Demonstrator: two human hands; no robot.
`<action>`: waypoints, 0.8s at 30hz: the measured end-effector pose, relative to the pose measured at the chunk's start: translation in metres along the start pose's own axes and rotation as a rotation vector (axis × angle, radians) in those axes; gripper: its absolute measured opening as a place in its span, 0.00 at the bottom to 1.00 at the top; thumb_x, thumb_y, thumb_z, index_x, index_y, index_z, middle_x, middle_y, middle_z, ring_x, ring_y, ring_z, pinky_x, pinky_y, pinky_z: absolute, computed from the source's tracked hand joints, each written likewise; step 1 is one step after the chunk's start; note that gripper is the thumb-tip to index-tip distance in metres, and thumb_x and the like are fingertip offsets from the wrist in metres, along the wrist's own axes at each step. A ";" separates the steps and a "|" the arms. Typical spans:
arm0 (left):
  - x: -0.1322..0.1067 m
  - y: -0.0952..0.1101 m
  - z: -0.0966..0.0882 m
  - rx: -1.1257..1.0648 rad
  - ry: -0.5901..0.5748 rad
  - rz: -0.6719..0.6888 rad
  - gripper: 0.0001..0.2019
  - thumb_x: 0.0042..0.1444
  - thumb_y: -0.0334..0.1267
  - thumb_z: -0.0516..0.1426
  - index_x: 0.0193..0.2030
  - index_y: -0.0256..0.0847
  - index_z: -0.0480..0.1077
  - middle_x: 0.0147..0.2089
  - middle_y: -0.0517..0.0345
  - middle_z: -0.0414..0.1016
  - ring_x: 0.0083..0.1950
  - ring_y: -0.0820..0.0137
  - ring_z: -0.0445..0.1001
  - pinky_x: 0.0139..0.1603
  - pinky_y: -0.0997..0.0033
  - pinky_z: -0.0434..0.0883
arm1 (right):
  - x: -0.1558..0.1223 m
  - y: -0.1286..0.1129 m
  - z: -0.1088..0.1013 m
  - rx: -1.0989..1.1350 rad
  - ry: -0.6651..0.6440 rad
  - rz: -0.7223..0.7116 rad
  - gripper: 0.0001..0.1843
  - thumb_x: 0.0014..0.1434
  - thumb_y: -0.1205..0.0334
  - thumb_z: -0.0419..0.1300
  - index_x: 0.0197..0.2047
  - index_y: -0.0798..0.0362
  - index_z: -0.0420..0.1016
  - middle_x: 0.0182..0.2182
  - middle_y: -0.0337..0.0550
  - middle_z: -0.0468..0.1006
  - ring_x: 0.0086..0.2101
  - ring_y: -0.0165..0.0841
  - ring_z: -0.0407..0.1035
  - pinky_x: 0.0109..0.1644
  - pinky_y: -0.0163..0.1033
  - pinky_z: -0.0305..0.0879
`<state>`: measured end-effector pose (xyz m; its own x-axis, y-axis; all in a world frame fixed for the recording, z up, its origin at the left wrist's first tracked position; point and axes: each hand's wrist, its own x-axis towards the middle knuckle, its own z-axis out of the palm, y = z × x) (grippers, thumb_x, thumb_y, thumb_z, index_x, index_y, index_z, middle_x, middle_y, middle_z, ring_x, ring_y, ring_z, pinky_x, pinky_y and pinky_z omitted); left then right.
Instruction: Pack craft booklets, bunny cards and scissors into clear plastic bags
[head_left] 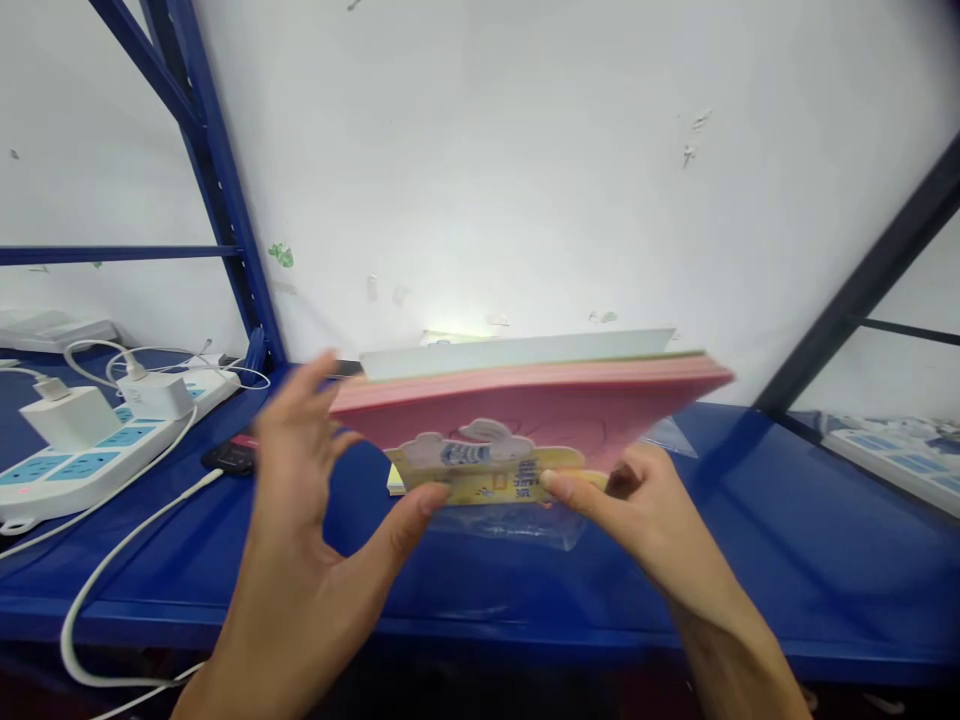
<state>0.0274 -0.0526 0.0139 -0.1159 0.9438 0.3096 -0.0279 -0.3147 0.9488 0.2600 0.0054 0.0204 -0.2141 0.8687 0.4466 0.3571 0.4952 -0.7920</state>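
I hold a flat pack of coloured paper (540,395) above the blue shelf, its pink sheets facing me and a paler sheet on top. A yellow label card with a rabbit shape (487,470) hangs at its near edge, with clear plastic wrap (517,522) below. My right hand (645,520) pinches the label's right end between thumb and fingers. My left hand (307,520) is at the pack's left end, fingers spread, thumb tip touching the label's left edge.
The blue shelf (750,560) runs across the view, backed by a white wall. At left lie a white power strip (90,450) with plugged chargers and cables, and a dark phone (229,455). Another power strip (892,455) sits at far right. Blue frame posts (217,190) rise at the left.
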 end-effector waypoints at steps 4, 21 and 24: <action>0.007 -0.001 -0.004 0.098 -0.073 0.000 0.21 0.57 0.43 0.68 0.58 0.50 0.77 0.55 0.60 0.83 0.63 0.50 0.76 0.58 0.61 0.77 | 0.002 0.003 0.001 0.212 -0.068 0.059 0.19 0.57 0.39 0.69 0.34 0.47 0.82 0.23 0.37 0.77 0.23 0.34 0.72 0.23 0.37 0.69; 0.030 -0.038 -0.011 -0.199 0.124 -0.115 0.17 0.56 0.45 0.69 0.50 0.43 0.76 0.49 0.54 0.82 0.50 0.62 0.79 0.44 0.72 0.77 | 0.026 0.057 -0.036 -0.286 -0.078 0.152 0.19 0.65 0.44 0.62 0.47 0.48 0.83 0.39 0.45 0.85 0.38 0.42 0.78 0.43 0.45 0.72; 0.028 -0.033 -0.005 -0.170 0.139 -0.117 0.15 0.56 0.48 0.68 0.44 0.43 0.75 0.42 0.57 0.80 0.44 0.66 0.77 0.40 0.75 0.75 | 0.027 0.070 -0.034 -0.467 -0.311 0.208 0.19 0.62 0.45 0.65 0.49 0.47 0.83 0.41 0.45 0.85 0.37 0.42 0.77 0.43 0.46 0.70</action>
<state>0.0198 -0.0165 -0.0095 -0.2371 0.9555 0.1757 -0.2144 -0.2278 0.9498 0.3097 0.0637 -0.0090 -0.3283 0.9389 0.1030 0.7666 0.3286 -0.5516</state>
